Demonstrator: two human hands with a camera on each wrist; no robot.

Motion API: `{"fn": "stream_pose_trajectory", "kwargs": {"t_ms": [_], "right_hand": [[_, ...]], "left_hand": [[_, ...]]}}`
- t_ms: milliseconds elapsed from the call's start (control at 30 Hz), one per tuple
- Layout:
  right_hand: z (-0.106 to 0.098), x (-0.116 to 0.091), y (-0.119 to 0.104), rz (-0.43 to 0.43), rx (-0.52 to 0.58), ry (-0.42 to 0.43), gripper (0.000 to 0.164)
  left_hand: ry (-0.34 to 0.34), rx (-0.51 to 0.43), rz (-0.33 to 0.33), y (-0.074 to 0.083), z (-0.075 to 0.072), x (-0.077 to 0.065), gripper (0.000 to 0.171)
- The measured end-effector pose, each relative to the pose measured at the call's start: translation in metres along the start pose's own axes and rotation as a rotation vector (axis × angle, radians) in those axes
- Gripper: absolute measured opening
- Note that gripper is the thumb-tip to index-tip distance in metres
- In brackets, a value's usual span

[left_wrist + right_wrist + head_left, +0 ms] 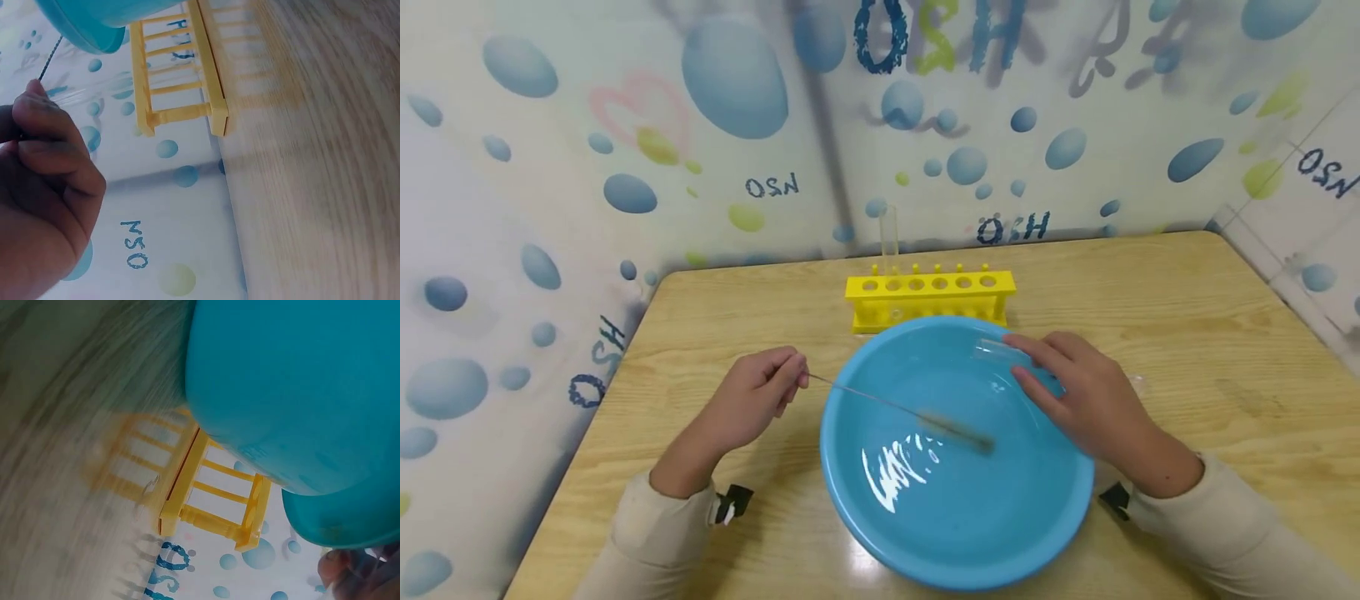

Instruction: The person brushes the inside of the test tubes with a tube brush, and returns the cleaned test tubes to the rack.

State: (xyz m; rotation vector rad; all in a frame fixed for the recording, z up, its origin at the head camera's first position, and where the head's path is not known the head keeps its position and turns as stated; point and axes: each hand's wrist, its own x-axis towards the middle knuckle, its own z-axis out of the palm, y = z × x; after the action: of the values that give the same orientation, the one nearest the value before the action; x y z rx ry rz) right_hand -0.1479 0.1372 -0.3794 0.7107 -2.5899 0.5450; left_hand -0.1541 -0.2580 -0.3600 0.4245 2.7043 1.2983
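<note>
Long, slender brush with a thin twisted-wire handle and a brown bristle head (940,425): its axis runs obliquely from the left hand (760,396), the head pointing right and toward the person, above the round blue plastic basin (970,575). Clear, cylindrical test tube (994,351): its visible end points left and slightly away from the person, over the basin's far right part; the other end is hidden by the right hand (1078,387). The bristle head is blurred; the wire is thin and straight, its twist visible in the left wrist view. The left fingers are curled, pinching the wire's end beside the rim. The right hand reaches over the rim, palm down, thumb and fingers parted and partly bent, holding the tube between them.
</note>
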Motion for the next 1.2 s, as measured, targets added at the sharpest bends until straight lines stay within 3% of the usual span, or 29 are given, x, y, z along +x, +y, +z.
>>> {"fn": "stream_pose_trajectory", "kwargs": {"t_ms": [267, 433, 733, 933, 1200], "right_hand": [[0.003, 0.001, 0.002, -0.018, 0.003, 0.0, 0.053], [0.003, 0.001, 0.003, -0.015, 0.006, -0.01, 0.05], [0.001, 0.002, 0.003, -0.007, 0.009, -0.015, 0.049], [-0.002, 0.003, 0.002, -0.026, 0.001, -0.016, 0.052], [-0.002, 0.004, 0.005, -0.13, -0.067, -0.047, 0.06]], "left_hand": [[0.107, -0.033, 0.005, 0.001, -0.011, -0.002, 0.04], [0.166, -0.082, 0.048, 0.0, -0.017, -0.006, 0.04], [0.337, -0.191, 0.115, 0.004, -0.025, -0.007, 0.042], [0.414, -0.279, 0.068, 0.006, -0.031, -0.007, 0.04], [0.457, -0.395, -0.016, 0.008, -0.034, -0.006, 0.036]]}}
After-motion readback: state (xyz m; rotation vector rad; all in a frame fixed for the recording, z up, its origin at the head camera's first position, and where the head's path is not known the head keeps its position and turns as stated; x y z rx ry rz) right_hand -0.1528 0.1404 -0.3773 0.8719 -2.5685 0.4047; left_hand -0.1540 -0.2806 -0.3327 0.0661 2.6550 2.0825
